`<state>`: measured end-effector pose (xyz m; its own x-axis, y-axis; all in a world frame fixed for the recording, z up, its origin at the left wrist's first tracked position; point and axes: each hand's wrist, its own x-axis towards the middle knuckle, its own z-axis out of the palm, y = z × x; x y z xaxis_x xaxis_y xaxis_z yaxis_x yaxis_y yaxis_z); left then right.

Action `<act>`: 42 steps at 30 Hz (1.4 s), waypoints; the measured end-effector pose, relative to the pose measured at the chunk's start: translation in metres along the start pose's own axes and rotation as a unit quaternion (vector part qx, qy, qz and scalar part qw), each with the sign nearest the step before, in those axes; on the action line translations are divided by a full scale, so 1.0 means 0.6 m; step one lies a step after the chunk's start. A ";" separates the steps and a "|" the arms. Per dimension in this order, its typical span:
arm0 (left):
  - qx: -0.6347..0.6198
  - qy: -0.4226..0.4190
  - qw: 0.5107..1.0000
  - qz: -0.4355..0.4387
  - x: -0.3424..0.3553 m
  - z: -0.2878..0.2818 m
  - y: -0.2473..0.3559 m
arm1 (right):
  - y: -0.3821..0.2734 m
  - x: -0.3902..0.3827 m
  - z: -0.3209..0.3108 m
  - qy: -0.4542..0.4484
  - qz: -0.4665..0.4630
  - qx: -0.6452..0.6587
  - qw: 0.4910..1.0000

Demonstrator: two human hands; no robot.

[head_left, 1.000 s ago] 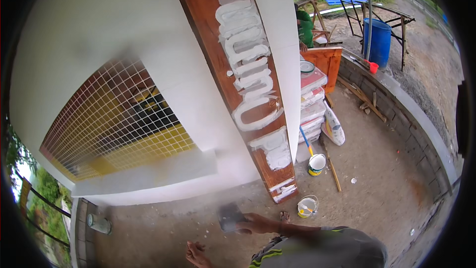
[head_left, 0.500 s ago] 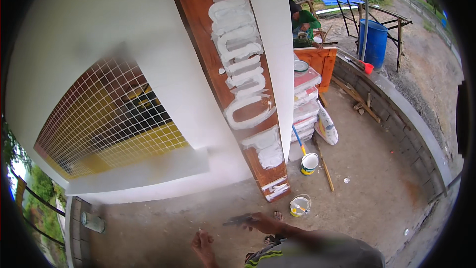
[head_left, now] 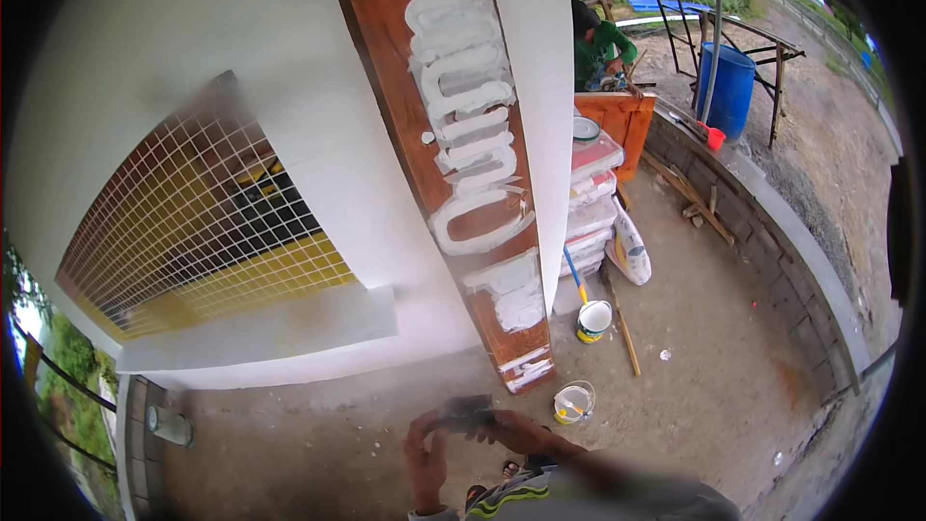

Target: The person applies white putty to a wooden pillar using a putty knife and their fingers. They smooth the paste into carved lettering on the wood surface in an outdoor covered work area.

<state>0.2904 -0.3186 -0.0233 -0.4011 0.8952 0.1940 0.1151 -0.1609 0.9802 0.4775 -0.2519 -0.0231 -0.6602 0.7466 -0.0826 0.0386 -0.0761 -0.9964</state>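
A dark, flat, rectangular object [head_left: 467, 411] is held low in front of me, its exact kind unclear. My right hand [head_left: 511, 432] is closed on its right side. Raised to its left end is my left hand [head_left: 424, 446], fingers curled against it; how firmly they grip is hard to see. Beyond my hands stands a tall reddish-brown panel [head_left: 391, 68] on a white wall, covered with thick white patches [head_left: 482, 222]. A small white pail [head_left: 575, 403] with a brush-like tool in it sits on the floor near the panel's foot.
Another white pail [head_left: 594, 321], a long-handled tool [head_left: 574, 270] and stacked sacks [head_left: 590, 217] stand to the right. A stick [head_left: 625, 333] lies on the floor [head_left: 714, 396]. Farther back are a person in green [head_left: 606, 43], an orange wooden board [head_left: 627, 125], a block wall [head_left: 772, 203] and a blue barrel [head_left: 725, 92].
My left hand has risen and come over to meet the dark object in my right hand. The object has turned, showing more of its flat face. The view has shifted slightly.
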 end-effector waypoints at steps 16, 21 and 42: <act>-0.056 0.225 0.972 -0.035 0.265 -0.051 -0.068 | -0.287 0.293 -0.286 0.441 -0.326 -0.333 0.767; -0.053 0.207 0.977 -0.017 0.364 -0.037 -0.071 | -0.365 0.378 -0.340 0.498 -0.386 -0.354 0.691; 0.029 -0.273 0.962 0.009 0.705 0.124 -0.015 | -0.418 0.485 -0.321 0.623 -0.333 -0.482 0.517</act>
<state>0.1872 0.0924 0.0471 0.1364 0.9798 0.1465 0.1753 -0.1694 0.9698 0.4201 0.1114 0.1990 0.2059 0.2864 0.9357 0.8675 0.3891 -0.3099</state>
